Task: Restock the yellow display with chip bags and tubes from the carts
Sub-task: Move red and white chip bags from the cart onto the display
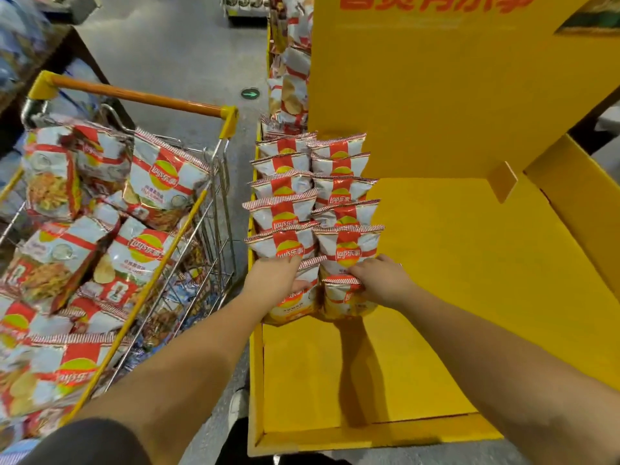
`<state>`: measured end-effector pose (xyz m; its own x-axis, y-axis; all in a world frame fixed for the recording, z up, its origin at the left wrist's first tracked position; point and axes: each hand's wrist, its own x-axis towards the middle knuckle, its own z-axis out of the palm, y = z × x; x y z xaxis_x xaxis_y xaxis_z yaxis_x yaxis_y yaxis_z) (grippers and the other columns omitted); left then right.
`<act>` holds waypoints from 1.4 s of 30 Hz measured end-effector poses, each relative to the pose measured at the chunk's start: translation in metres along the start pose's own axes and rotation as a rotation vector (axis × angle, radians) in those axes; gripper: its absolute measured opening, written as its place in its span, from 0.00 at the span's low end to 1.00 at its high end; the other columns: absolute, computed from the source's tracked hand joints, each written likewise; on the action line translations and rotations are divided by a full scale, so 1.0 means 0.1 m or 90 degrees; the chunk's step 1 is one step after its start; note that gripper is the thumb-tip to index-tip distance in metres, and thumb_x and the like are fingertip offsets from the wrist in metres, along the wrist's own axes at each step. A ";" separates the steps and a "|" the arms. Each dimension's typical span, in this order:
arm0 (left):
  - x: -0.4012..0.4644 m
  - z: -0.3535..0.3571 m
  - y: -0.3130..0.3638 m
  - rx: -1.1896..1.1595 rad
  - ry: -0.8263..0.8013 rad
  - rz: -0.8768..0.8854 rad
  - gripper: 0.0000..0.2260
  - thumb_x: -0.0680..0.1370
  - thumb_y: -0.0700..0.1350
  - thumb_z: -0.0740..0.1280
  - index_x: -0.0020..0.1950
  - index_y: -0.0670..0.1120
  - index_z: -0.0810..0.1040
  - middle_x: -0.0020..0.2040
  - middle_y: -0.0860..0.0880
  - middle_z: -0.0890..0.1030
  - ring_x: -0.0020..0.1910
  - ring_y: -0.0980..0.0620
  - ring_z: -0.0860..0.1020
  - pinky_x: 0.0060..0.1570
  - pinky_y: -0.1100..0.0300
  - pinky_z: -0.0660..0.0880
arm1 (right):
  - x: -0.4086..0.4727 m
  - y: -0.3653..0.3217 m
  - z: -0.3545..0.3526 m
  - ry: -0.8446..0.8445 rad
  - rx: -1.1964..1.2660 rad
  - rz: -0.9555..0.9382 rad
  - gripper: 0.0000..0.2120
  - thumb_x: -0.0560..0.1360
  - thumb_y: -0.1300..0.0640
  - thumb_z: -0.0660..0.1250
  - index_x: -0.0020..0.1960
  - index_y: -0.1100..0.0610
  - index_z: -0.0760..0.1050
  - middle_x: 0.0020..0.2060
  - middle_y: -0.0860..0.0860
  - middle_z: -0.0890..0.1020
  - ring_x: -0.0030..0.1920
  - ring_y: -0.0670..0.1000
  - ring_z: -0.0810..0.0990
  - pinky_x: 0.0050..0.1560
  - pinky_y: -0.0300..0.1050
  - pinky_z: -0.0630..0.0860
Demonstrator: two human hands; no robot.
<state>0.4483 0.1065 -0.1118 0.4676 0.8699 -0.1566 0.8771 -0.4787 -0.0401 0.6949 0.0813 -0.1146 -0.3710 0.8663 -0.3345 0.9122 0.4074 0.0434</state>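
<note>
Two rows of white-and-red chip bags (281,209) stand upright along the left side of the yellow display tray (436,263). My left hand (273,278) grips the nearest bag of the left row (295,305) at its top. My right hand (382,281) grips the nearest bag of the right row (345,302) by its top seam. Both front bags stand on the tray floor, leaning against the bags behind them. A wire cart (201,209) with an orange handle, piled with larger chip bags (161,182), stands to the left.
The display's tall yellow back panel (453,78) rises behind the tray, with a side wall (577,209) at the right. More chip bags (292,92) hang on the display's far left face. Grey floor (174,45) runs between cart and display. My shoe (236,406) shows below.
</note>
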 end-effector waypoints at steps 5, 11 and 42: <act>-0.02 0.03 -0.05 -0.030 -0.016 0.035 0.40 0.71 0.71 0.62 0.73 0.46 0.63 0.63 0.46 0.75 0.62 0.44 0.74 0.56 0.49 0.72 | 0.13 0.03 0.01 0.035 -0.017 0.011 0.21 0.70 0.44 0.69 0.61 0.48 0.73 0.58 0.48 0.80 0.61 0.53 0.74 0.57 0.50 0.67; -0.22 0.08 -0.07 -0.034 -0.038 0.011 0.37 0.75 0.58 0.68 0.77 0.48 0.53 0.70 0.46 0.68 0.67 0.44 0.70 0.59 0.47 0.72 | 0.13 0.02 -0.04 -0.005 -0.003 0.041 0.35 0.71 0.39 0.69 0.73 0.48 0.60 0.69 0.49 0.70 0.69 0.54 0.67 0.66 0.55 0.62; -1.20 -0.82 -1.84 -0.393 0.215 -0.219 0.11 0.81 0.50 0.63 0.60 0.46 0.77 0.53 0.49 0.78 0.51 0.51 0.76 0.46 0.59 0.70 | 0.79 -1.65 -1.79 0.184 0.222 -0.044 0.18 0.78 0.45 0.63 0.65 0.51 0.73 0.61 0.51 0.76 0.61 0.53 0.74 0.59 0.48 0.69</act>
<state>0.2397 0.0994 -0.0046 0.0792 0.9938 0.0781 0.8346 -0.1090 0.5399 0.4839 0.1337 0.0201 -0.4217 0.9055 -0.0472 0.8691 0.3888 -0.3058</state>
